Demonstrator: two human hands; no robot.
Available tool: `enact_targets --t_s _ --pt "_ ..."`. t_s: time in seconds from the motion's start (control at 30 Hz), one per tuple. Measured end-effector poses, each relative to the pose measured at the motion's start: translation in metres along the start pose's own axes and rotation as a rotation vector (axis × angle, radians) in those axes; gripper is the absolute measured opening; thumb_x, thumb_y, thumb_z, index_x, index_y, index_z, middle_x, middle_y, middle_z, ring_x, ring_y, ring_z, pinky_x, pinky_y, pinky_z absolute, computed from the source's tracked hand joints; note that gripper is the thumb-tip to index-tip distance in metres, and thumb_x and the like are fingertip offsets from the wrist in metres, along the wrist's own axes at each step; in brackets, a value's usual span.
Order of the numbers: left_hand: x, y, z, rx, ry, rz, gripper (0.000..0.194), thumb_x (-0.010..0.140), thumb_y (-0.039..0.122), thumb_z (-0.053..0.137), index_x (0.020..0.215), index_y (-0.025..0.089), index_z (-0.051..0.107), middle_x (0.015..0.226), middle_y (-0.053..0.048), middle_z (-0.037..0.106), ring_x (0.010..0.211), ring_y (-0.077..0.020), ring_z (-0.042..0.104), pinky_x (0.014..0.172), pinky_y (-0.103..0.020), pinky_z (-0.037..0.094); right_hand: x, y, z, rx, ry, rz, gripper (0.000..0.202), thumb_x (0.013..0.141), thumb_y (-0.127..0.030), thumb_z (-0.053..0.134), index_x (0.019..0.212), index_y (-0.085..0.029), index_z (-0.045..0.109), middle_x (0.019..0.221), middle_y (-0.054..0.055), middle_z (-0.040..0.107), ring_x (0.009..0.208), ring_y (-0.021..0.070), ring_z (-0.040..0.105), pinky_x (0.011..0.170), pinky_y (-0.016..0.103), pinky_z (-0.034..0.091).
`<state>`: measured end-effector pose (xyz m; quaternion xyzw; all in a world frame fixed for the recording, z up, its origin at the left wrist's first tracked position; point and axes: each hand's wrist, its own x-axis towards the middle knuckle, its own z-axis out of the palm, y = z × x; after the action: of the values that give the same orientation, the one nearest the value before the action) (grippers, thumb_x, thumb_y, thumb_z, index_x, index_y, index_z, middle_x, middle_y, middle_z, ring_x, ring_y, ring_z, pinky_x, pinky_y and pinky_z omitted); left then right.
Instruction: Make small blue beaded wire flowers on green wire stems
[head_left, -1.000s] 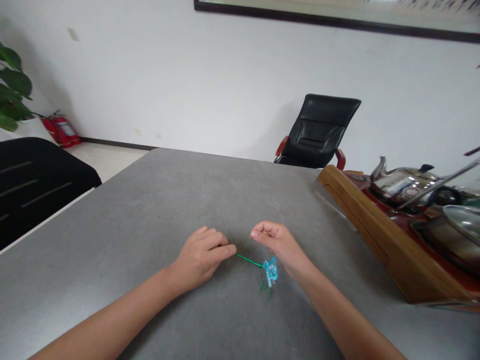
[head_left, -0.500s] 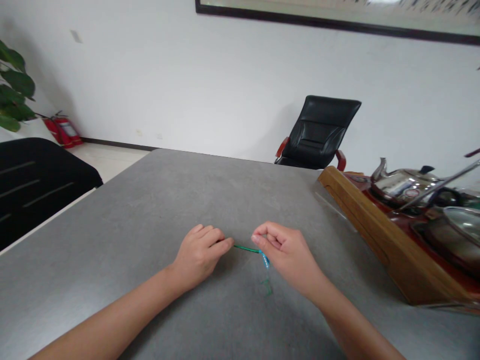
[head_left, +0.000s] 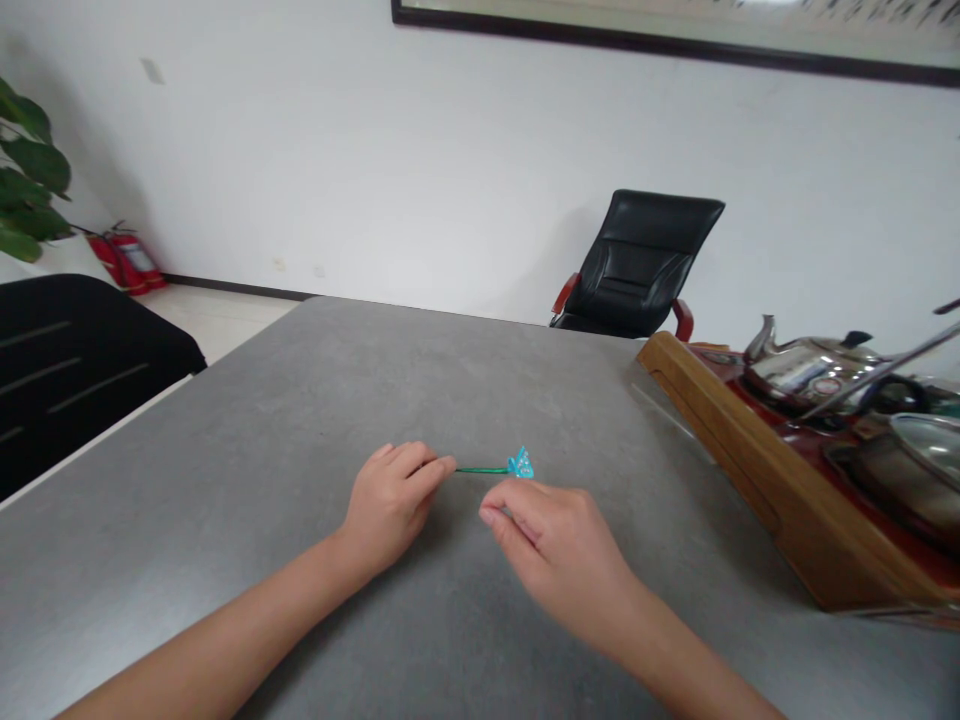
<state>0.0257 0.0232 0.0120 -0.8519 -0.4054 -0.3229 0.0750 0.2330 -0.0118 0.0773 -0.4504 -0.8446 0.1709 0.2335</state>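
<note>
A thin green stick (head_left: 482, 470) points right from the fingertips of my left hand (head_left: 397, 495), which is closed on its left end. At the stick's right end sits a small blue piece with white dots (head_left: 521, 463), like a ribbon or wrapper. Just below it is my right hand (head_left: 559, 540), its thumb and forefinger pinched together. Whatever those fingertips may hold is too small to make out. Both hands are low over the grey table (head_left: 420, 370).
On the right stands a wooden tea tray (head_left: 750, 460) with a steel kettle (head_left: 814, 370) and a glass-lidded pot (head_left: 915, 470). Beyond the table is a black chair (head_left: 637, 260). Another black chair (head_left: 82, 370) is at the left, near red extinguishers (head_left: 127, 262).
The stick's right end and blue piece have swung upward, above my right hand. My right hand has moved down and left. The green strands hanging below the blue piece are no longer visible.
</note>
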Motion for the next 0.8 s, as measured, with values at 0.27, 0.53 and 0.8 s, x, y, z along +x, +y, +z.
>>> enact_targets --t_s 0.27,0.53,0.8 --pt "0.001 -0.001 0.001 -0.091 0.033 -0.170 0.021 0.094 0.021 0.042 0.096 0.018 0.063 0.079 -0.003 0.058 0.071 -0.0151 0.052 0.063 -0.025 0.039 0.003 0.008 0.016 -0.030 -0.121 0.039 0.018 0.089 -0.019 0.044 0.076 -0.021 0.057 0.067 -0.001 0.061 0.063 0.0138 0.057 0.058 0.025 0.032" --pt "0.000 -0.001 0.004 -0.227 0.022 -0.201 0.021 0.095 0.022 0.041 0.096 0.017 0.061 0.082 -0.003 0.057 0.071 -0.0129 0.053 0.063 -0.023 0.042 0.011 0.035 0.031 0.155 -0.128 0.149 0.016 0.084 -0.018 0.050 0.072 -0.021 0.061 0.052 -0.005 0.046 0.049 0.0096 0.042 0.051 0.022 0.025" --pt "0.000 -0.001 0.003 -0.308 0.001 -0.094 0.021 0.095 0.019 0.041 0.096 0.017 0.061 0.078 -0.003 0.056 0.070 -0.0128 0.051 0.064 -0.024 0.040 0.012 0.061 0.044 0.406 -0.070 0.298 0.017 0.082 -0.026 0.054 0.068 -0.019 0.060 0.053 -0.005 0.045 0.051 0.0107 0.042 0.051 0.022 0.030"
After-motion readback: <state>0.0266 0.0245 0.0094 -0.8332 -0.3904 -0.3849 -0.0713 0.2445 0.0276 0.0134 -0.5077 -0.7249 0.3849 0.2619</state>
